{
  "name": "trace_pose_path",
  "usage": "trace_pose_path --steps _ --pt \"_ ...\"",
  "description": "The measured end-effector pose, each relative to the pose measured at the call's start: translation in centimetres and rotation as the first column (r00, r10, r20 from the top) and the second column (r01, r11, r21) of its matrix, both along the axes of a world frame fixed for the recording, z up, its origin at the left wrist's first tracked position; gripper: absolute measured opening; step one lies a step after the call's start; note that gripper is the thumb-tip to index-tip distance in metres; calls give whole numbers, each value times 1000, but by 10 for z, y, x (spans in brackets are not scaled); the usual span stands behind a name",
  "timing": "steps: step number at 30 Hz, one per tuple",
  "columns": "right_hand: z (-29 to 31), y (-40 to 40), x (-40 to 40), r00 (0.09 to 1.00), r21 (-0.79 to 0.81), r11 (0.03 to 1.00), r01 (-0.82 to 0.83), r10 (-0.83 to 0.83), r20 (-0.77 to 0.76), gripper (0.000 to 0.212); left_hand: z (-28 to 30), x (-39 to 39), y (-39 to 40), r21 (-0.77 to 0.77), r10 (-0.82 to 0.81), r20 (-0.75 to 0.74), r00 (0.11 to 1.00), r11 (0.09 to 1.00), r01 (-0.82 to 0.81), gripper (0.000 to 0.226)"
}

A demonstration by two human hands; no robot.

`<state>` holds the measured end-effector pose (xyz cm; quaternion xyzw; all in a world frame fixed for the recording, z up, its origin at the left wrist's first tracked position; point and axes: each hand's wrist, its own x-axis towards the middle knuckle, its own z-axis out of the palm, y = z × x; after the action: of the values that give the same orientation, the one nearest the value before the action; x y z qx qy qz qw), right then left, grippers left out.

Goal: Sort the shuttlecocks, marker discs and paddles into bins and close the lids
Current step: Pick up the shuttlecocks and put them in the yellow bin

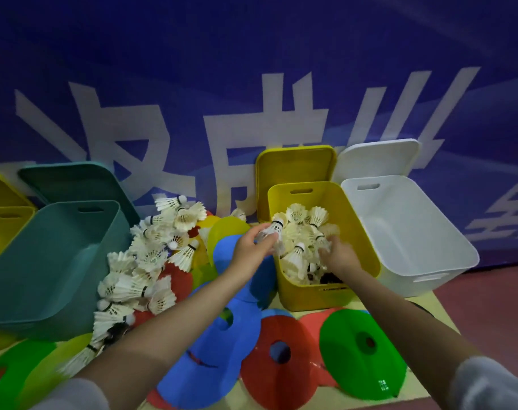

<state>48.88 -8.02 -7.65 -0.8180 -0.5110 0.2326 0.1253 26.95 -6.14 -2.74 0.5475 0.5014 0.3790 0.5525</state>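
A yellow bin stands centre right, lid up, partly filled with white feather shuttlecocks. My left hand is at the bin's left rim, closed on a shuttlecock whose black-banded cork points up. Inside the bin, my right hand rests among the shuttlecocks with its fingers curled on some. A heap of loose shuttlecocks lies left of centre. Marker discs cover the floor: blue, red, green. No paddles are in view.
A teal bin with an open lid stands at the left, and another yellow bin sits at the far left edge. An open white bin is right of the yellow one. Behind everything hangs a blue banner wall.
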Motion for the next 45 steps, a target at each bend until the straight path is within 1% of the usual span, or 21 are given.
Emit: trace_pose_path --steps 3,5,7,9,11,12,13,14,16,17,19,21,25,27,30,34,37,39,41,43,45 --pt "-18 10 5 989 -230 966 -121 137 54 63 -10 19 12 12 22 -64 998 1000 -21 31" --pt "-24 14 8 969 -261 951 -168 208 133 65 -19 27 17 23 27 -126 992 999 -24 29" --pt "-21 15 16 950 -160 970 -185 218 222 62 -24 35 20 39 33 -183 983 999 -27 30" --pt "-13 14 33 925 70 972 -224 190 329 54 -25 44 24 81 51 -231 972 996 -33 34" --pt "-5 15 56 904 283 922 -262 133 406 50 -25 56 28 112 51 -288 956 994 -19 39" --pt "-3 16 68 910 333 910 -245 97 403 50 -25 63 31 118 37 -317 948 993 0 40" --pt "-2 17 80 925 333 920 -205 71 373 48 -25 70 34 120 21 -343 939 993 21 41" --pt "-2 18 89 948 297 942 -156 58 314 47 -27 77 37 122 6 -366 931 992 41 41" --pt "-7 17 103 987 206 972 -112 84 140 49 -34 89 45 117 -8 -414 910 991 62 42" --pt "-10 16 107 994 198 974 -107 99 52 50 -39 93 49 110 -5 -443 896 992 60 43" --pt "-14 12 110 995 262 964 -56 77 -69 49 -47 100 59 94 2 -510 860 994 53 45" --pt "-18 12 109 993 316 949 0 36 -110 47 -54 106 69 51 -13 -578 816 997 52 47" --pt "-22 14 107 992 338 941 37 5 -125 45 -66 113 81 -28 -43 -719 693 999 32 55" --pt "-24 14 108 989 334 941 61 -11 -149 45 -67 115 80 -2 -1 -726 688 1000 -2 56" --pt "-24 14 109 984 333 940 78 -19 -177 44 -64 115 73 135 66 -718 693 990 46 50" --pt "-24 15 108 971 319 939 127 -53 -233 39 -52 104 56 269 93 -632 769 958 105 43" --pt "-22 16 108 985 265 958 107 -66 -159 38 -39 84 43 351 130 -577 806 931 101 39" --pt "-21 18 109 991 203 974 100 -80 -105 41 -34 63 36 373 178 -546 818 927 48 37" --pt "-18 20 110 991 179 977 120 -106 -88 43 -34 37 30 365 235 -516 824 930 -36 35" --pt "-12 24 107 988 229 963 142 -123 -95 42 -36 9 24 358 283 -478 831 927 -110 33" --pt "2 28 94 992 341 932 125 -108 -67 39 -40 -17 19 338 319 -452 833 925 -172 32"
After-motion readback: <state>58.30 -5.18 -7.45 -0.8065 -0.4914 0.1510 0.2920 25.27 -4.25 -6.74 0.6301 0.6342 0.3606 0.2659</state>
